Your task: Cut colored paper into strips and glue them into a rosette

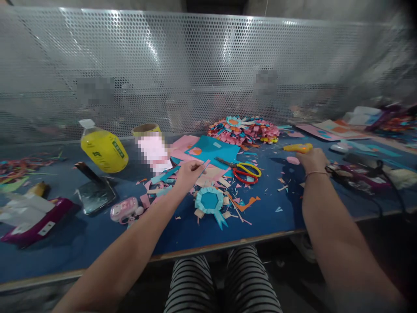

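Note:
Between the fingers of my left hand (190, 174) is a narrow pink paper strip (206, 165), pinched above loose paper scraps. My right hand (313, 160) is wrapped round a yellow glue gun (298, 148), its nozzle pointing left. Just right of my left hand lies a light blue paper rosette (209, 201) with a darker blue centre and two tails. Behind it, red-and-yellow-handled scissors (246, 172) rest with their blades on a blue paper sheet (211, 150). A pink paper piece (292, 160) lies beside my right hand.
A heap of paper rosettes (243, 129) stands against the perforated metal screen (195, 56). On the left are a bottle of yellow liquid (104, 150), a phone (96, 195), a pink case (124, 210) and a purple tissue pack (39, 224). A cord (391, 182) hangs at right.

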A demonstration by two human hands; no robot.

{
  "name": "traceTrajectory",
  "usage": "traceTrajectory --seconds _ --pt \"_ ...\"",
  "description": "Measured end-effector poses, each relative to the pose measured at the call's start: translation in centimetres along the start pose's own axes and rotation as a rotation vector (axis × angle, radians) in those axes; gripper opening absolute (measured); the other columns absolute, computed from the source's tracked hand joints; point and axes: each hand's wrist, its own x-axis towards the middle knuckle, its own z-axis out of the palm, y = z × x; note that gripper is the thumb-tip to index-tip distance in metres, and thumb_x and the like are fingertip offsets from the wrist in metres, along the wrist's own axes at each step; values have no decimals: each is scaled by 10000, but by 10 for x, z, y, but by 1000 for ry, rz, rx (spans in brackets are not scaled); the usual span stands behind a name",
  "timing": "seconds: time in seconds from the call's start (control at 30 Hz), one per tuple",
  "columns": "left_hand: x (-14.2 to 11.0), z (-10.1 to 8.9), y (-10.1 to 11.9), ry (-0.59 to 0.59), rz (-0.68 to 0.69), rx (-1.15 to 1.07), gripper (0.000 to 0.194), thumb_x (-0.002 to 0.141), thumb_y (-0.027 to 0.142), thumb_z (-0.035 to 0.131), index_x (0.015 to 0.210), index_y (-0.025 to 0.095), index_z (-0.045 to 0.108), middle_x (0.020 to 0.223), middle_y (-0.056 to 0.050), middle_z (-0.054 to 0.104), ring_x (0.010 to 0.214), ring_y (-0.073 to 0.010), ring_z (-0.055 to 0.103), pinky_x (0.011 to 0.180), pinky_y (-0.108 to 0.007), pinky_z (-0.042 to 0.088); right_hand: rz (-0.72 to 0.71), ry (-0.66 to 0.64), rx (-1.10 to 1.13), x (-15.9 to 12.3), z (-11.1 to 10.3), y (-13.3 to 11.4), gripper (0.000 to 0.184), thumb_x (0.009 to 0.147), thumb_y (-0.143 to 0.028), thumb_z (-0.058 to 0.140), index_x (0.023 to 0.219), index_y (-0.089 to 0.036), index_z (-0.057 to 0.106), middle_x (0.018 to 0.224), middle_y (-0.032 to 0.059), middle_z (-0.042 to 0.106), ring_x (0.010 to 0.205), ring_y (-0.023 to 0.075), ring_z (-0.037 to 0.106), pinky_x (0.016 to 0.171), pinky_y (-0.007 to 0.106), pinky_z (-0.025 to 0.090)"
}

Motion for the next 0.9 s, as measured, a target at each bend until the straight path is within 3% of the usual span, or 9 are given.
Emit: traceTrajectory --seconds 0.07,0.13,0.27,0.47,0.63,0.9 --pt "2 -1 -3 -17 0 65 210 708 299 546 555 161 588 548 -8 608 464 -89 439 474 -219 315 138 25 41 -3 -13 -13 478 743 -354 580 1045 16 567 800 280 585 746 273 578 566 358 323" --pt "3 0 -7 -55 -8 113 228 711 292 525 536 160 586 536 -8 603 440 -84 419 461 -220 303 87 66 145 -9 -26 -31 500 778 -343 525 1106 32 496 930 297 564 882 279 555 642 350 349" --pt "4 2 -16 -127 -79 102 225 690 305 529 529 162 594 519 -7 605 404 -86 418 435 -219 315 -277 51 271 -31 -41 -77 420 787 -318 490 1089 -27 458 1038 235 541 959 265 518 753 326 376" --pt "5 -1 -19 -286 -128 111 230 634 314 607 456 168 596 422 -2 567 425 -120 515 425 -209 351 -744 -103 364 -81 -34 -134 400 797 -368 466 1064 -73 425 1046 202 530 932 276 542 732 341 427" --pt "4 -2 -17 -337 -162 121 226 627 292 606 432 177 601 375 17 538 345 -103 456 363 -207 310 -831 -213 383 -103 -24 -151 364 793 -414 478 1009 -125 430 920 153 592 819 273 583 661 337 434" --pt "5 4 -20 -302 -207 88 202 607 248 622 416 182 608 377 8 554 307 -90 420 324 -201 289 -948 -339 432 -104 -20 -153 237 806 -303 491 960 -146 404 875 121 602 798 237 585 651 305 420"
